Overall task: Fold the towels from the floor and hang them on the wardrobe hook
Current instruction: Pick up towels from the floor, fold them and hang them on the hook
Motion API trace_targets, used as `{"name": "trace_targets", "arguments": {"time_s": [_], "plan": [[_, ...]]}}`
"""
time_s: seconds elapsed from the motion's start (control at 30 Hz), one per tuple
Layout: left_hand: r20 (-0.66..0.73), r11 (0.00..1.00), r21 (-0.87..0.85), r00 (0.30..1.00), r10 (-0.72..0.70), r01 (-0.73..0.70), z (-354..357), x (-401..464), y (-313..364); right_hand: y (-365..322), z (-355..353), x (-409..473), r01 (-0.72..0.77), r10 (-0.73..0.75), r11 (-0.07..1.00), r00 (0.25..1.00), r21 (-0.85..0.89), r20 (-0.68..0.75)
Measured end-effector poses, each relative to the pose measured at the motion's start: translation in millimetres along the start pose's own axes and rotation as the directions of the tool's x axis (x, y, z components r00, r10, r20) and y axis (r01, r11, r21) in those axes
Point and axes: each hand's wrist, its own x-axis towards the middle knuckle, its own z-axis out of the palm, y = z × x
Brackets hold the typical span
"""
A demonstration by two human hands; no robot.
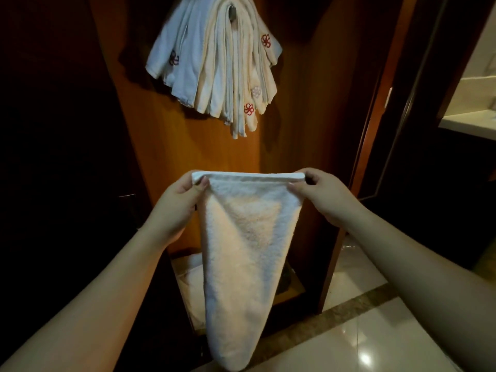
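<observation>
Both hands pinch the top corners of a white terry towel [241, 237] hanging folded near the camera: left hand [179, 202] at the left corner, right hand [322, 194] at the right. The metal wardrobe hook [231, 12], far above, already carries a thick bundle of white and cream towels [214, 65]. That crowding may leave little room, so this one could slip off or dislodge others.

no readable text or numbers, only red flower emblems embroidered on the hanging towels [214, 60]

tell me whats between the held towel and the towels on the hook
Only bare wardrobe panel shows between the held towel and the hung towels in the head view.
</observation>
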Motion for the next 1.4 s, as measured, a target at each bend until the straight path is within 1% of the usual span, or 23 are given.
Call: {"name": "trace_targets", "arguments": {"time_s": [0.13, 0.17, 0.2, 0.27, 0.3, 0.43, 0.53, 0.57, 0.6, 0.67, 0.7, 0.73, 0.77, 0.8, 0.87, 0.93, 1.0, 1.07, 1.13, 1.17, 1.23, 1.3, 1.4], "plan": [[-0.019, 1.0, -0.008, 1.0, 0.003, -0.003, 3.2, -3.7, -3.4, 11.9, 5.9, -1.2, -0.005, -0.009, 0.962, 0.999, 0.272, 0.049], [-0.014, 1.0, -0.005, 1.0, 0.002, -0.002, 4.7, -5.1, -4.3, 14.4, 8.9, -3.2, 0.017, -0.027, 0.961, 0.999, 0.276, 0.03], [-0.017, 1.0, 0.001, 1.0, 0.0, 0.0, 5.3, -6.4, -4.8, 14.5, 11.1, -5.9, 0.061, -0.057, 0.977, 0.998, 0.206, -0.026], [-0.04, 0.999, 0.033, 0.999, 0.007, -0.006, 5.1, -8.7, -3.9, 13.7, 13.2, -9.7, 0.144, -0.146, 0.989, 0.971, -0.026, -0.187], [-0.051, 0.999, 0.053, 0.999, 0.011, -0.009, 4.3, -9.8, -3.6, 13.3, 14.4, -11.0, 0.172, -0.186, 0.982, 0.95, -0.076, -0.252], [-0.051, 0.999, 0.043, 0.999, 0.013, -0.011, 4.0, -12.7, -3.7, 8.0, 18.5, -17.1, 0.239, -0.206, 0.97, 0.909, 0.046, -0.362], [-0.071, 0.994, -0.108, 0.997, -0.042, 0.034, 9.5, -11.9, -3.1, 5.3, 17.9, -17.7, 0.252, -0.181, 0.956, 0.908, 0.148, -0.379], [-0.071, 0.988, -0.144, 0.995, -0.065, 0.054, 11.7, -11.2, -1.7, 5.3, 16.7, -16.2, 0.224, -0.135, 0.946, 0.929, 0.235, -0.343], [-0.07, 0.983, -0.168, 0.994, -0.082, 0.07, 13.7, -10.8, 0.1, 7.0, 14.5, -14.3, 0.172, -0.079, 0.921, 0.961, 0.35, -0.264], [-0.049, 0.972, -0.215, 0.993, -0.109, 0.096, 17.8, -11.7, 3.2, 19.0, 8.2, -11.8, -0.008, -0.007, 0.813, 1.0, 0.583, 0.023], [-0.025, 0.966, -0.233, 0.992, -0.12, 0.111, 19.4, -12.7, 3.8, 26.3, 5.5, -12.2, -0.147, 0.028, 0.766, 0.98, 0.626, 0.195], [0.004, 0.964, -0.234, 0.992, -0.127, 0.124, 20.5, -14.3, 3.8, 34.2, 3.3, -13.9, -0.274, 0.059, 0.742, 0.936, 0.612, 0.347], [0.033, 0.966, -0.216, 0.99, -0.134, 0.138, 21.4, -16.4, 3.5, 40.9, 2.1, -16.2, -0.352, 0.073, 0.74, 0.889, 0.573, 0.452], [0.059, 0.971, -0.183, 0.988, -0.143, 0.152, 21.2, -18.4, 2.1, 46.9, 1.2, -18.5, -0.389, 0.087, 0.754, 0.858, 0.529, 0.507], [0.089, 0.979, -0.108, 0.983, -0.162, 0.171, 19.0, -22.7, -1.6, 55.8, -1.0, -22.5, -0.411, 0.133, 0.773, 0.85, 0.483, 0.51], [0.093, 0.988, -0.032, 0.985, -0.148, 0.151, 15.8, -26.9, -4.8, 59.8, -2.9, -25.9, -0.404, 0.181, 0.771, 0.88, 0.492, 0.439], [0.083, 0.993, 0.05, 0.991, -0.107, 0.103, 12.3, -29.8, -3.3, 59.2, -1.2, -29.4, -0.352, 0.152, 0.758, 0.914, 0.549, 0.377], [0.061, 0.996, 0.083, 0.997, -0.04, 0.035, 8.9, -30.7, 2.2, 53.5, 3.1, -33.0, -0.307, 0.084, 0.693, 0.933, 0.652, 0.35], [0.028, 0.999, -0.03, 1.0, 0.014, -0.013, 8.0, -32.8, 3.8, 42.4, 8.6, -34.5, -0.298, 0.049, 0.599, 0.94, 0.743, 0.338], [0.008, 0.989, -0.147, 1.0, -0.017, 0.018, 10.0, -35.2, 2.2, 36.0, 12.3, -34.5, -0.292, 0.035, 0.575, 0.942, 0.764, 0.334], [0.048, 0.927, -0.327, 0.983, -0.177, 0.183, 16.8, -43.4, -7.6, 25.6, 20.3, -33.7, -0.282, 0.016, 0.578, 0.942, 0.766, 0.335], [0.08, 0.903, -0.306, 0.954, -0.29, 0.3, 20.7, -51.5, -19.2, 21.1, 25.9, -34.3, -0.289, 0.027, 0.595, 0.94, 0.749, 0.341], [-0.011, 0.904, -0.327, 0.955, -0.296, 0.276, 15.3, -51.3, -30.3, 26.9, 26.6, -36.3, -0.313, 0.099, 0.605, 0.942, 0.732, 0.322]]}}
